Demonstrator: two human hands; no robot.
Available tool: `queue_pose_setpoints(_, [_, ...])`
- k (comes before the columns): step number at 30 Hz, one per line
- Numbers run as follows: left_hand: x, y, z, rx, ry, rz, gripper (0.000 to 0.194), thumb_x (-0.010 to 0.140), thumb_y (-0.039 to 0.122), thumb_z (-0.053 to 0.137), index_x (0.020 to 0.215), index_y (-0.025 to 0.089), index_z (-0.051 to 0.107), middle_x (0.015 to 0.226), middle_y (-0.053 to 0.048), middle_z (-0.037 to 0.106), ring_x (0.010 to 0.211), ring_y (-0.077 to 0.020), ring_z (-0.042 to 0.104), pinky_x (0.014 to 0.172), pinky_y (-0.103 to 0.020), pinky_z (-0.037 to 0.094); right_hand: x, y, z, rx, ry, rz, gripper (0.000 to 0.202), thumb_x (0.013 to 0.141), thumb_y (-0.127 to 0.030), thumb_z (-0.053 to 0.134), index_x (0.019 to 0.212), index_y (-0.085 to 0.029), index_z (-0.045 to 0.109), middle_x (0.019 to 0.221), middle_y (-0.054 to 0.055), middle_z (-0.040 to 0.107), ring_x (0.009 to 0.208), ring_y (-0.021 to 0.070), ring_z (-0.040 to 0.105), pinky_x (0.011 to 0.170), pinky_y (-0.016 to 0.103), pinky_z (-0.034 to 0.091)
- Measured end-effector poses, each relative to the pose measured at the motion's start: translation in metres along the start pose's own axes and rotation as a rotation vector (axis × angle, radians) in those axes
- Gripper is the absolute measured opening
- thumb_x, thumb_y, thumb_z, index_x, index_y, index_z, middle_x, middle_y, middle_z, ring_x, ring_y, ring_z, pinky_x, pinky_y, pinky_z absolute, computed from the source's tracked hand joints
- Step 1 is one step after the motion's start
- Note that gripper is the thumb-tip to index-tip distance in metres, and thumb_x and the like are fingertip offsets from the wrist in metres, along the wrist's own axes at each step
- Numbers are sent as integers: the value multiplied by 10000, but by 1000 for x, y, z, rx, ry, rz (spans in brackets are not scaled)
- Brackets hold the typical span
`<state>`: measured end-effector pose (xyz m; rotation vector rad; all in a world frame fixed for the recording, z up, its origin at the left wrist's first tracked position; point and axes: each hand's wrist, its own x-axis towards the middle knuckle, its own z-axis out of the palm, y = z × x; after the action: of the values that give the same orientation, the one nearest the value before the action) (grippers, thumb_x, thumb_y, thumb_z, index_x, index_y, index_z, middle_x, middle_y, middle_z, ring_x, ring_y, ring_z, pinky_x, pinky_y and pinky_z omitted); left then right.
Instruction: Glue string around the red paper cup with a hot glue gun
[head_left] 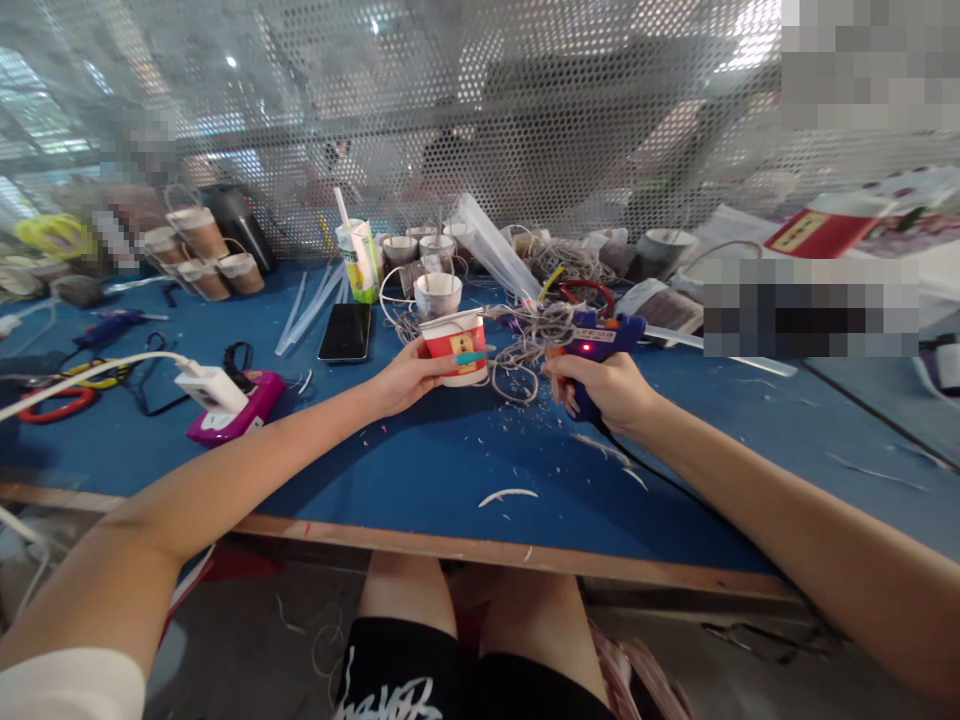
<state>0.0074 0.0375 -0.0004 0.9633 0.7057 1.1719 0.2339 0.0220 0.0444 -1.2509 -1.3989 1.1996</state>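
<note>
My left hand (412, 378) is closed around a red paper cup (466, 345) with a pale rim, held just above the blue table. A teal patch shows on the cup's near side, by my thumb. In my right hand (611, 390) is a blue hot glue gun (600, 345) with a lit red light, its nozzle side toward the cup. The gun's black cord trails down and right past my forearm. Behind the red cup stands a whitish cup (438, 296). Tangled thin cords (525, 360) lie between my hands, partly behind the gun.
A phone (346, 333), a drink carton (360, 262) and a magenta power strip (236, 408) with a white charger are on the left. Clear glue sticks (495, 250), several cups and a cord pile line the back, against a perforated metal screen (420, 120). Scraps litter the table (420, 480).
</note>
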Motion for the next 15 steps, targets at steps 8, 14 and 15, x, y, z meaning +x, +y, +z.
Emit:
queue_pose_setpoints(8, [-1, 0, 0, 12, 4, -2, 471, 537, 144, 873, 965, 159, 676, 935, -48, 766, 890, -224, 726, 1024, -477, 498, 0, -2, 2, 7, 26, 16, 246, 622, -141, 600, 407, -183, 487, 349, -8, 465, 286, 78, 401, 285, 196, 317])
queue_pose_setpoints(14, [-1, 0, -3, 58, -41, 15, 465, 585, 176, 854, 1012, 153, 673, 955, -65, 762, 943, -250, 725, 1032, -491, 485, 0, -2, 4, -4, 67, 61, 228, 618, -149, 573, 415, -184, 476, 348, -9, 453, 292, 73, 389, 292, 198, 310])
queue_pose_setpoints(15, [-1, 0, -3, 64, -54, 16, 465, 591, 182, 851, 1020, 152, 673, 957, -67, 762, 948, -253, 725, 1030, -490, 486, 1, -2, 4, -9, 72, 61, 228, 619, -150, 572, 419, -187, 469, 351, -9, 454, 298, 73, 390, 296, 200, 310])
